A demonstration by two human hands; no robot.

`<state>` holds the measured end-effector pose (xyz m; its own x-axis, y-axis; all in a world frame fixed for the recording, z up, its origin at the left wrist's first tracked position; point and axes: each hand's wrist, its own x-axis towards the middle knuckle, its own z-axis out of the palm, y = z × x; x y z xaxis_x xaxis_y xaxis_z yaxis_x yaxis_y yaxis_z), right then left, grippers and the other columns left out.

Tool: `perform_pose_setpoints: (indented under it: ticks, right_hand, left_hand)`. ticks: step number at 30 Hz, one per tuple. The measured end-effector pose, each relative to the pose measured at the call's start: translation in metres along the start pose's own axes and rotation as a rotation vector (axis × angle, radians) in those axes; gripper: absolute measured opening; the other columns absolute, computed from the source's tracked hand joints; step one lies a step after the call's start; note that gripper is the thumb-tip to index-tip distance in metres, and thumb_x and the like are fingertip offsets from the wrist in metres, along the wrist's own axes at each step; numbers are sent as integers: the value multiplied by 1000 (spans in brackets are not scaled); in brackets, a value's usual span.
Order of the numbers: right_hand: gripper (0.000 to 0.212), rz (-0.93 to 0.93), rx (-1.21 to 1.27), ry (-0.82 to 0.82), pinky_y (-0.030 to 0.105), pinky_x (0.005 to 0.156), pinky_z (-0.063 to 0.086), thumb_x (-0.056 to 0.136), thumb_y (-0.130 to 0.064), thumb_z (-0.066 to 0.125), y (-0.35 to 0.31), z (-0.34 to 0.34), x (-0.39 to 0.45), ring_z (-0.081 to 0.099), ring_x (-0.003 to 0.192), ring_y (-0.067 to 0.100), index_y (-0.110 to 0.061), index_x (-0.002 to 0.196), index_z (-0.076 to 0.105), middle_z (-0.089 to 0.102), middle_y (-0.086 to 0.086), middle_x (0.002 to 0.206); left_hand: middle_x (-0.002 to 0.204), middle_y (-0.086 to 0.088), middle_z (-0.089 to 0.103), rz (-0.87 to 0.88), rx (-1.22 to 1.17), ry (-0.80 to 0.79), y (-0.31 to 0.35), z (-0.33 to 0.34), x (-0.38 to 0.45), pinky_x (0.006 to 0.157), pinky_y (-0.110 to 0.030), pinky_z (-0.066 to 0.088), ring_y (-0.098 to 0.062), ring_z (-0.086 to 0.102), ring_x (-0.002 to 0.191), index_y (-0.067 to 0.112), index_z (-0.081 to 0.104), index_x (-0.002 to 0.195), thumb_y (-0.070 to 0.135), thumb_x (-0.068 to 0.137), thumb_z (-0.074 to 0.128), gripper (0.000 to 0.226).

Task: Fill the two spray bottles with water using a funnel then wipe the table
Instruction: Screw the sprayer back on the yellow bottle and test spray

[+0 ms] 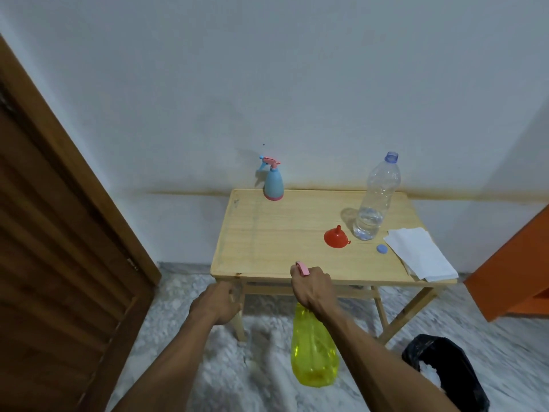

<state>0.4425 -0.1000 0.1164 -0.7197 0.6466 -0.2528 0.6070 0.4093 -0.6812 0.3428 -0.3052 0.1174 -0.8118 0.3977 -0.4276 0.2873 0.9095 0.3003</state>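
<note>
Low in the frame's centre, the right hand (310,285) curls its fingers round the pink sprayer top of the yellow spray bottle (313,352) hanging below the table (267,233) edge; the left hand (218,301), lower left, grips something unclear; the blue spray bottle (273,185), funnel (336,235) and water bottle (375,200) stand higher up on the table

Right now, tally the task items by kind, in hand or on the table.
Spray bottles: 2, the blue-and-pink plastic one and the yellow plastic one gripped by the right hand
Clear plastic water bottle: 1
Red plastic funnel: 1
Blue bottle cap: 1
White folded cloth: 1
Total: 6
</note>
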Motion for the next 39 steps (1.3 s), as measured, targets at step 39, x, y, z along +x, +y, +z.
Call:
perform_pose_setpoints:
  ticks: [39]
  right_hand:
    - [20, -414, 607, 235, 42, 69, 55, 96, -45, 66, 4, -150, 22, 66, 73, 26, -29, 85, 69, 66, 2, 70]
  left_hand:
    - [122, 5, 62, 368, -534, 35, 188, 29, 10, 78, -21, 48, -13, 60, 110, 29, 55, 137, 42, 65, 91, 81]
